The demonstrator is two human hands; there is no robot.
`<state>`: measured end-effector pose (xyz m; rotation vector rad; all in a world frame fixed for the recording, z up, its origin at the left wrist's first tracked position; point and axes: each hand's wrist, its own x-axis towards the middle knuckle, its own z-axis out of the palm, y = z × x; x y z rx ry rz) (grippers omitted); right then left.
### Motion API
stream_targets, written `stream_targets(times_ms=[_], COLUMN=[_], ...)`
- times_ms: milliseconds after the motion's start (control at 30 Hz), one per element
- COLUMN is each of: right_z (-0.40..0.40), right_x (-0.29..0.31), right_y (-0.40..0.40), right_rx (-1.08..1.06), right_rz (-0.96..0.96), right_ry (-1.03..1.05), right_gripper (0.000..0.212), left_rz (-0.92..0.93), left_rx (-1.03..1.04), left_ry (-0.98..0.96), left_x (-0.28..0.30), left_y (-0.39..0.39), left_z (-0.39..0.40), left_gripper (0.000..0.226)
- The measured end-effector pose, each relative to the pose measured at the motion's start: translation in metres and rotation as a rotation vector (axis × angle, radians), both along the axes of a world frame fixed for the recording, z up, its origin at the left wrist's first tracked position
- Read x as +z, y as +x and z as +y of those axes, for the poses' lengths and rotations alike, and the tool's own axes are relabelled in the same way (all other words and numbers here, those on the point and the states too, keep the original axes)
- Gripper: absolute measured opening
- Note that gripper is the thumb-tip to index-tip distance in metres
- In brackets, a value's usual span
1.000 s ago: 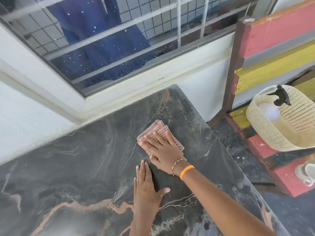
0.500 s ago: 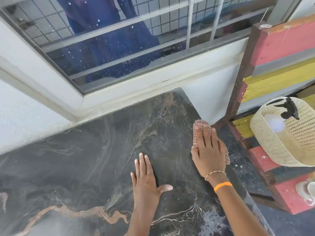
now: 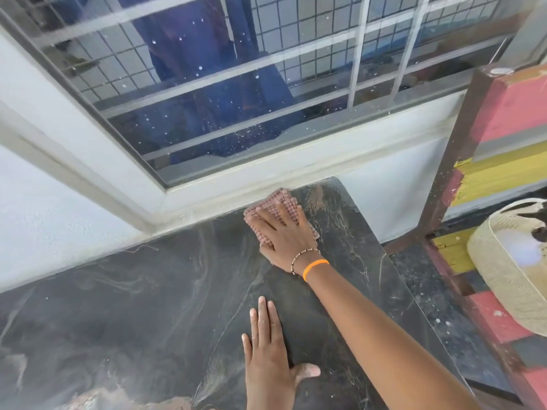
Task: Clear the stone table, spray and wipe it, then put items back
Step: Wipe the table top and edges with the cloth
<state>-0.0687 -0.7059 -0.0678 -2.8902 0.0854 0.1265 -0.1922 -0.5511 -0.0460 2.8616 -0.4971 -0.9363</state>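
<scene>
The dark stone table with pale veins fills the lower part of the head view. A pink checked cloth lies at its far edge, close to the wall under the window. My right hand lies flat on the cloth with fingers spread, pressing it onto the stone; a bead bracelet and an orange band are on the wrist. My left hand rests palm down on the bare stone nearer to me, fingers straight, thumb out to the right.
A cream woven basket holding a spray bottle with a black trigger head sits on a red and yellow wooden bench at the right. A barred window and white wall back the table. Dark speckled floor lies between table and bench.
My right hand has slid the cloth from the table's right edge up and left to the far edge by the wall. My left hand has stayed flat on the stone.
</scene>
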Motion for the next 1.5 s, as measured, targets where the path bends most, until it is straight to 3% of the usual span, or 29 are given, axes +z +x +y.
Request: stream_targets(times_ms=[233,367,700,867,967,1100,1200,1333,1500], right_z=[-0.089,-0.111,-0.056,-0.007,0.051,0.122,0.111,0.056,-0.021], right_x=[-0.012,-0.006,-0.005,-0.003,0.005,0.012,0.014,0.01,0.003], right_y=[-0.007,-0.027,-0.187,-0.228,-0.237,-0.219,-0.175,-0.108,-0.038], right_rx=[-0.363,-0.552,-0.577,-0.519,-0.382,-0.099,-0.019,-0.075,-0.268], right_rz=[-0.012,0.009,0.069,0.088,0.003,-0.027,-0.031,0.028,0.009], right_ry=[-0.041,0.061,-0.063,-0.08,-0.086,-0.063,-0.12,-0.049,-0.058], right_gripper=[0.059,0.06,0.067,0.061,0.06,0.054,0.056,0.055,0.053], left_rz=[-0.006,-0.002,-0.093,-0.104,-0.077,-0.111,-0.126,-0.073,-0.006], left_rx=[0.015,0.027,-0.001,-0.02,0.055,0.079,0.063,0.019,-0.007], left_ry=[-0.016,-0.038,-0.158,-0.156,-0.162,-0.19,-0.201,-0.157,0.024], left_x=[0.001,0.003,0.007,0.009,0.012,0.016,0.018,0.017,0.011], left_y=[-0.002,-0.003,-0.02,-0.05,-0.056,-0.056,-0.043,-0.022,-0.008], left_z=[0.0,0.0,0.017,0.054,0.08,0.1,0.094,0.064,0.035], left_gripper=[0.128,0.127,0.117,0.138,0.121,0.1,0.092,0.095,0.121])
